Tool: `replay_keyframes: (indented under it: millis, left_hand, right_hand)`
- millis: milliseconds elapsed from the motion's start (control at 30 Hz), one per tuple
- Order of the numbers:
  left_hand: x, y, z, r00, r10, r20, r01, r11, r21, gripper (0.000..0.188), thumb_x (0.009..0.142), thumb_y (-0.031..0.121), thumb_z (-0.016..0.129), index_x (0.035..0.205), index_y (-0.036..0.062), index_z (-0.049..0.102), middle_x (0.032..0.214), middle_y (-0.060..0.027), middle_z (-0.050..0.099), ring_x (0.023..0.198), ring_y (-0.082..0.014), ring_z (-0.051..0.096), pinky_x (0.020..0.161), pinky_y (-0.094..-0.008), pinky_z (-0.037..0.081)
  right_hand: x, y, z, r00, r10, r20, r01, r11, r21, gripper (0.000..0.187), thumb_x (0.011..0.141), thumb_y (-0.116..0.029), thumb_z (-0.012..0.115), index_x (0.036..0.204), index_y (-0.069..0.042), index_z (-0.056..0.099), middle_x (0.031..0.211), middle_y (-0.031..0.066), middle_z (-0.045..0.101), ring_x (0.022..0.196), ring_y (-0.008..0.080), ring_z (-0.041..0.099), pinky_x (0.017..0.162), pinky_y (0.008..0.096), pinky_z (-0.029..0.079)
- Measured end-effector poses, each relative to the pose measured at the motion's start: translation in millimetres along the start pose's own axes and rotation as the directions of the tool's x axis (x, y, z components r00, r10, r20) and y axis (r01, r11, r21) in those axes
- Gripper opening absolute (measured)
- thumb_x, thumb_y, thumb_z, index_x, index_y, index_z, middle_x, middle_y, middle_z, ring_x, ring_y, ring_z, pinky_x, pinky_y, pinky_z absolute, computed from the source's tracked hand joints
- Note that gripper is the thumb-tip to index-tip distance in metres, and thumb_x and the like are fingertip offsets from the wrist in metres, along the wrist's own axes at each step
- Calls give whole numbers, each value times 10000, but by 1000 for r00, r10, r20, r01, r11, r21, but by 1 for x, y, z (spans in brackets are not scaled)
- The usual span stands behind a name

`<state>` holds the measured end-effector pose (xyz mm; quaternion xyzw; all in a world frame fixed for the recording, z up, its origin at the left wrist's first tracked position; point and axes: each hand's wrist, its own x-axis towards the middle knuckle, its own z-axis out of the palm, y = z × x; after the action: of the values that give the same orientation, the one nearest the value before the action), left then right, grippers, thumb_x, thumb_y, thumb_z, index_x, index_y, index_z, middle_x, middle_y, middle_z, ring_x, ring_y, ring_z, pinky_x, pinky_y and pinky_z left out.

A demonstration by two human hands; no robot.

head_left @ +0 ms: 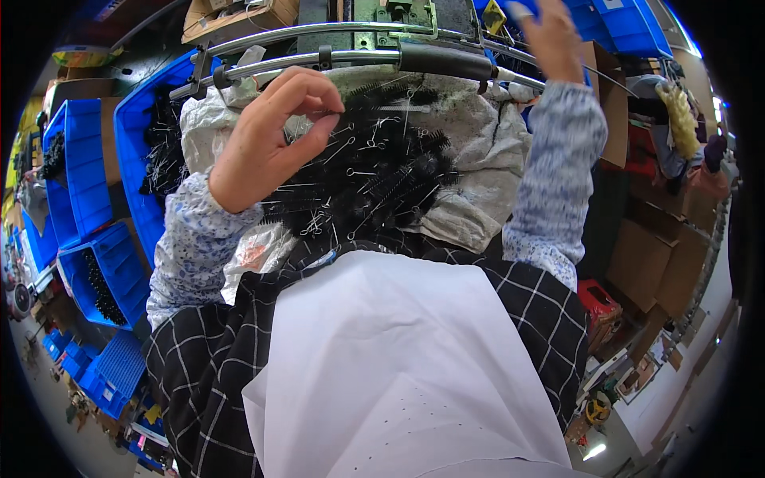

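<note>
A heap of small black-bristled wire brushes (374, 175) with looped metal ends lies on a crumpled whitish sack (478, 179) in front of me. Over the heap's upper left side is my left hand (275, 135), its thumb and forefinger brought together in a pinch. Whatever those fingertips hold, if anything, is too small to make out against the black bristles. My right hand (554, 40) reaches out to the far right, past the metal rails, near a blue bin (617, 28). It is smeared by motion, so its fingers do not show clearly.
Two metal rails (343, 57) cross the far side, before a greenish machine bed (362, 14). At left, a blue crate (135, 131) contains more black brushes, with further blue bins (84, 171) beyond. Cardboard boxes (649, 259) and a red stool (598, 301) stand at right.
</note>
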<state>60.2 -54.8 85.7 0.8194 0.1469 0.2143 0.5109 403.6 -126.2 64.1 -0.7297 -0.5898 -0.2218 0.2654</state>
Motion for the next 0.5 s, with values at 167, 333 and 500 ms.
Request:
replay_keyframes:
  millis: [167,333,500]
  left_hand:
    - [4,-8,16,992,74,-104,-66,995,82,219,749,-34,595,949,13,521,960,-80,520,786,-153,586,699,-254,460]
    - [-11,-3,9,965,-260,-25,260,951,165,241,772,75,619,973,25,497,861,-119,558,744,-233,592,636,-317,455]
    - [-47,-58,26,827,-411,384,63,747,662,287,800,221,574,979,22,471,779,-160,605,760,-335,584,675,-432,458]
  right_hand:
    - [-36,-139,-22,723,-296,624,-368,601,710,280,842,-255,551,1052,-74,588,929,152,620,851,291,600,764,372,468]
    - [-34,-113,15,823,-57,565,-261,846,465,266,830,-134,566,1089,-81,587,937,135,629,838,237,615,751,329,484]
    - [-7,-29,73,951,228,209,-214,973,-90,216,797,-178,560,995,-115,619,834,111,620,815,280,597,756,392,456]
